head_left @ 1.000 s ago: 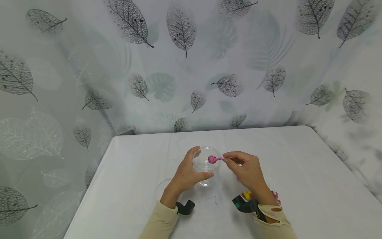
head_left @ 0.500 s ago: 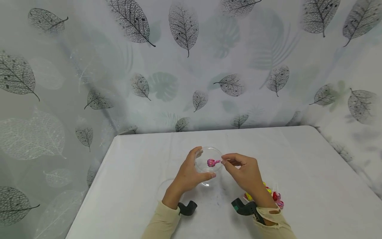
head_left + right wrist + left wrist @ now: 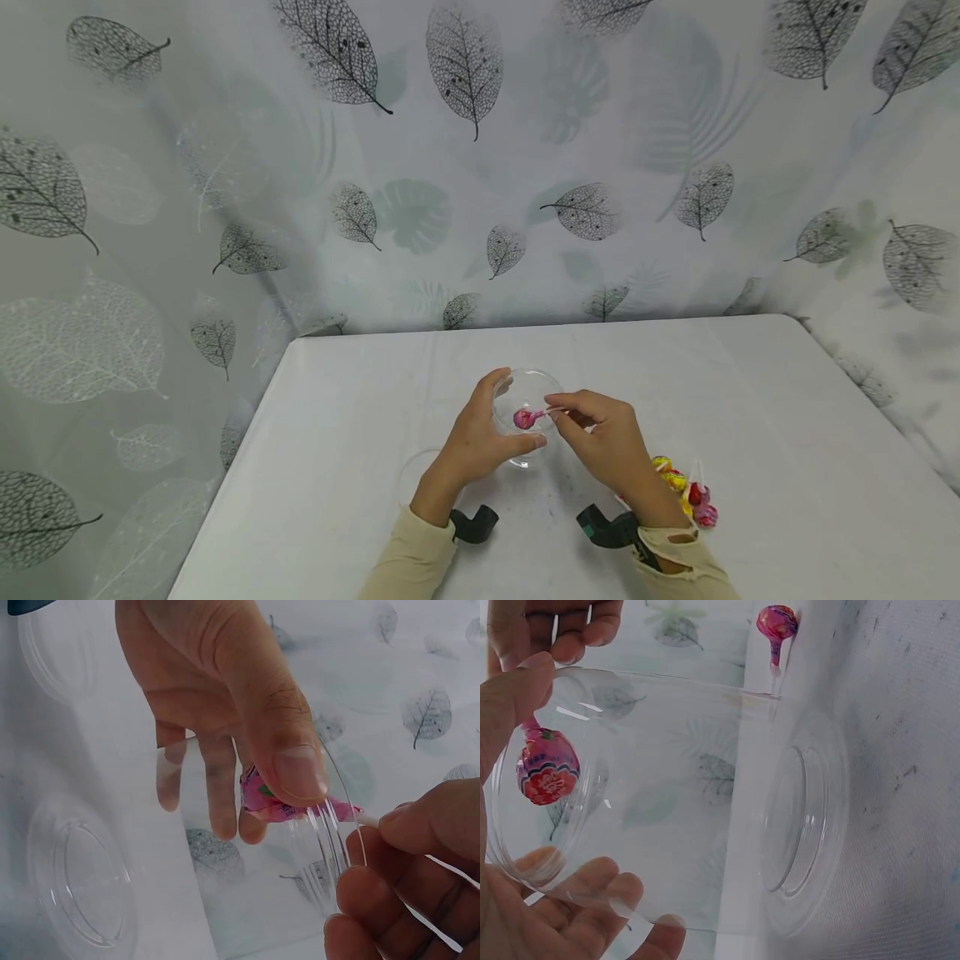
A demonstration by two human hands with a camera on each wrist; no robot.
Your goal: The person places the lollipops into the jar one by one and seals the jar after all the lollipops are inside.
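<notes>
From the head view, your left hand [image 3: 480,442] is wrapped round the clear jar [image 3: 527,385], likely so it won't tip. Your right hand [image 3: 600,433] pinches the stick of a pink lollipop [image 3: 523,419], so the candy end can point down at the jar's mouth. More lollipops [image 3: 677,483] lie on the worktop [image 3: 345,417], and your right arm hides some of them. A clear round piece [image 3: 415,471] sits partly behind your left arm; it may be a lid.

From the left wrist, the candy is just inside the rim, and your thumb and fingers hold the jar from two sides, leaving its mouth free. Another pink lollipop [image 3: 778,624] shows outside the jar, near its side.

From the right wrist, your fingertips hold only the stick, maybe so your big hand needn't squeeze in. The stick crosses the rim. Your left thumb covers part of the candy, so you can't see all of it here.
</notes>
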